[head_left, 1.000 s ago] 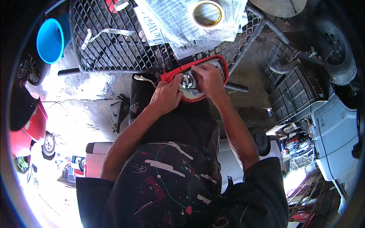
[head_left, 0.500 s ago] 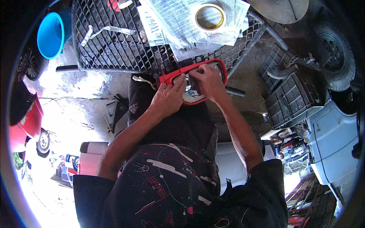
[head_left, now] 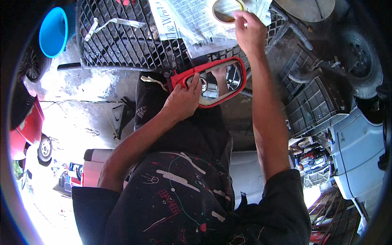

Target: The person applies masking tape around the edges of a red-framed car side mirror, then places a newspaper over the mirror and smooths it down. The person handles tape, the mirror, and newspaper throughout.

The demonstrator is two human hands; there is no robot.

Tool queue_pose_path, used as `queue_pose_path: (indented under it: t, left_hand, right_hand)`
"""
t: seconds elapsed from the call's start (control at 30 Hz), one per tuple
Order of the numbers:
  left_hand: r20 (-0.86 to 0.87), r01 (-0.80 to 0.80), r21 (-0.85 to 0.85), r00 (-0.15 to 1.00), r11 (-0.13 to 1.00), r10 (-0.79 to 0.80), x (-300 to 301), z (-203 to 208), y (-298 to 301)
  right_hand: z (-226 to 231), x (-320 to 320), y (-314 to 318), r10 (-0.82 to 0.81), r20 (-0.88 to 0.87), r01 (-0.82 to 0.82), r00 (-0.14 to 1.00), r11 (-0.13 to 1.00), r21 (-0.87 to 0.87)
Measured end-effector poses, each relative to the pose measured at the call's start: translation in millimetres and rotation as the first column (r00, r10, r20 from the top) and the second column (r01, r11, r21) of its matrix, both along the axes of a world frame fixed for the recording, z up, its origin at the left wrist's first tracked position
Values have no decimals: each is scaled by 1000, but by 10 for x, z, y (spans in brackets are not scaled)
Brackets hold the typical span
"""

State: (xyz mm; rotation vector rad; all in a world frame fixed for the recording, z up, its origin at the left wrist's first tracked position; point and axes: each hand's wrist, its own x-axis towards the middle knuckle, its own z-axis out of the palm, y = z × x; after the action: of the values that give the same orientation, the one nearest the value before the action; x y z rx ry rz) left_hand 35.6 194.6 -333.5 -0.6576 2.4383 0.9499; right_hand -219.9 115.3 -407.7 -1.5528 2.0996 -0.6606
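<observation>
A red car side mirror (head_left: pixel 186 76) rests at my lap, its glass facing up. A pale strip (head_left: pixel 223 98) runs along the edge of the glass, inside the red housing. My left hand (head_left: pixel 183 99) grips the mirror's left end, the index finger lying over the glass. The glass reflects a hand and forearm. Farther off, my right hand (head_left: pixel 250 32) is at the near right edge of a roll of tape (head_left: pixel 216 16), fingers curled and pinching at its rim. Beneath the roll lie printed newspaper sheets (head_left: pixel 196 30).
A black metal mesh table (head_left: pixel 118 45) carries the papers and a crumpled pale strip (head_left: pixel 122 22). At the left is a blue bucket (head_left: pixel 52 32). Plastic crates (head_left: pixel 316 108) and a wheel (head_left: pixel 359 61) stand to the right. A black stand (head_left: pixel 118 120) sits on the floor.
My right hand has left the mirror and moved up and right to the roll of tape. My left hand stays on the mirror. More of the glass shows now.
</observation>
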Motion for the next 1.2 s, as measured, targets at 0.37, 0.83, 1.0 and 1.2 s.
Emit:
queue_pose_path:
  t: [0.37,0.83,1.0,1.2]
  left_hand:
    - [168,-257,408,964,876,204,-100,-12,-157]
    - [-17,-190,257,979,948,202,-94,9,0]
    - [71,-127,169,991,977,116,-121,29,74]
    - [-57,-405,560,851,723,522,-151,-87,-136]
  right_hand:
    - [436,576,569,-2,252,-60,968,970,236]
    - [419,430,626,-129,162,90,978,970,227]
    - [472,372,566,-207,178,175,962,968,181]
    - [248,455,482,-25,-86,23,996,999,-23]
